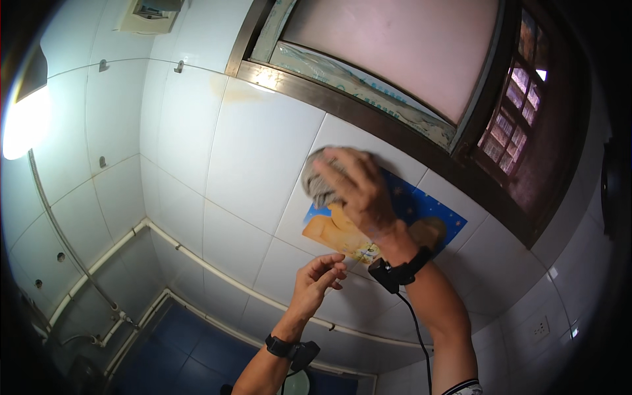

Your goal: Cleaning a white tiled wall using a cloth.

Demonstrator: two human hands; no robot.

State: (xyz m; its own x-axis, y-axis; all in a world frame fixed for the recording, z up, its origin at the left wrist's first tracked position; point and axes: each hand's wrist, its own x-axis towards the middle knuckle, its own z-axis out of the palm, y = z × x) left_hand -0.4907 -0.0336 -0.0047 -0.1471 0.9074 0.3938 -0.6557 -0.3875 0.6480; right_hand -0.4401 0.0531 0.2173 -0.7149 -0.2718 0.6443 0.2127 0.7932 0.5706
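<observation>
A poster (421, 204) with a dark blue starry top and orange-yellow shapes lies flat on the white tiled wall. My right hand (361, 191) presses a crumpled grey cloth (317, 183) against the wall at the poster's upper left corner. That hand is slightly smeared by motion and covers the poster's middle. Lower down, my left hand (315, 284) hovers close to the poster's bottom edge, fingers loosely bent and apart, with nothing visible in them. Each wrist wears a black strap with a small device.
Above the poster runs a metal-framed window (395, 39). Pale pipes (217, 263) cross the lower wall. On the left are a bright lamp (29, 125), a hose (56, 230) and small hooks. A socket (540, 328) sits at the right; blue floor tiles (171, 349) show below.
</observation>
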